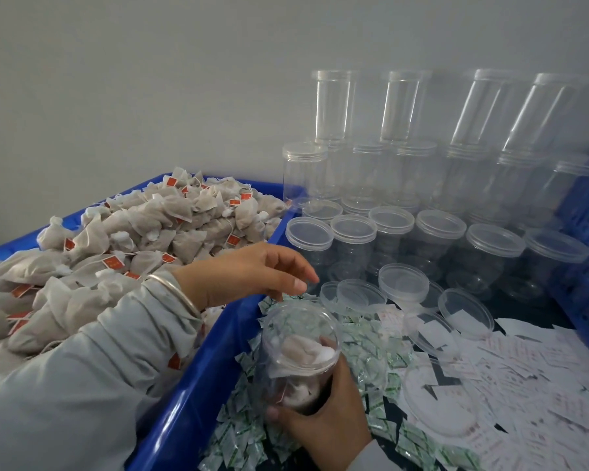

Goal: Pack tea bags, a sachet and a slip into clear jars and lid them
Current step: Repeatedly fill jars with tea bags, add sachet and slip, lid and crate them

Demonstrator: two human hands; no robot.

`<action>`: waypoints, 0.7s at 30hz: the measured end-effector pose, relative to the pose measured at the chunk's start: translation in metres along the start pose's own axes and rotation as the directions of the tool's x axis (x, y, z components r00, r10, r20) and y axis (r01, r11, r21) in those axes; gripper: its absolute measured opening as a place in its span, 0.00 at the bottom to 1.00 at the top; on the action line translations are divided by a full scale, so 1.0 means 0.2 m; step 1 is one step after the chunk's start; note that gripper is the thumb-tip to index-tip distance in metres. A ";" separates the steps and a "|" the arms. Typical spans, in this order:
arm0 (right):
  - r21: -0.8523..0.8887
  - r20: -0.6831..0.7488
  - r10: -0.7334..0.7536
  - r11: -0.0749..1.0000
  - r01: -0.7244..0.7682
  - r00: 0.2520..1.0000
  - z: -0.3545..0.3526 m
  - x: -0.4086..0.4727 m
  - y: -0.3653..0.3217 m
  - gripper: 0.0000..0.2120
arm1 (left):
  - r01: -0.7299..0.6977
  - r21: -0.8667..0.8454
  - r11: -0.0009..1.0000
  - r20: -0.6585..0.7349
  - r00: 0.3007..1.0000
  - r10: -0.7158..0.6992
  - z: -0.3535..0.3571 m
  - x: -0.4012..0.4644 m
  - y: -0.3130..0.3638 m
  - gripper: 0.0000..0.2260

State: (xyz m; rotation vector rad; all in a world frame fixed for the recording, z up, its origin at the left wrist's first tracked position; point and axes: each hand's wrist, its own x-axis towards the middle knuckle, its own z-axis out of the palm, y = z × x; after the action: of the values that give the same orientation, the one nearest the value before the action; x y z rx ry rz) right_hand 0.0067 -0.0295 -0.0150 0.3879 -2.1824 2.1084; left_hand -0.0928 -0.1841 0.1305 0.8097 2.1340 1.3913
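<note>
Your right hand grips the open jar, tea bags already inside, over the sachets. Left hand hovers above it, fingers loosely curled, empty. Next I'd say: pinch one sachet, drop in.

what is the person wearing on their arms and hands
Both arms are in pale grey long sleeves, wrinkled at the cuffs. The left hand is bare, with a plain silver-coloured bangle on its wrist just past the cuff. The right hand is bare too, with no jewellery or gloves showing.
</note>
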 end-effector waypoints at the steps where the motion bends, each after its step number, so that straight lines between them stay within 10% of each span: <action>1: 0.019 -0.044 0.004 1.000 -0.004 0.999 -0.01 -0.01 -0.01 0.49 | 0.014 0.035 0.999 0.014 1.000 -0.014 0.01 0.00 -0.01 0.12; 7: -0.062 -0.258 -0.169 0.985 0.158 0.951 -0.07 0.01 -0.04 0.44 | 0.022 0.167 0.986 0.208 0.976 -0.057 0.14 0.05 -0.06 0.45; 13: -0.157 -0.178 -0.193 0.974 0.165 0.965 -0.18 0.05 -0.13 0.24 | 0.036 0.318 0.947 -0.031 0.999 -0.027 0.19 0.07 -0.06 0.40; 21: -0.613 -0.439 0.061 0.710 -0.348 0.896 -0.47 0.13 0.00 0.25 | 0.102 0.365 0.926 -0.149 0.988 -0.050 0.19 0.07 -0.06 0.39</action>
State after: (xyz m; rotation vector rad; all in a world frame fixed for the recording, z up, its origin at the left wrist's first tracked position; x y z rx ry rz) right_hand -0.0292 0.0614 -0.0036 -0.3378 -2.5926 1.1293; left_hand -0.0803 -0.1530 0.1042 0.7739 2.5544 1.0411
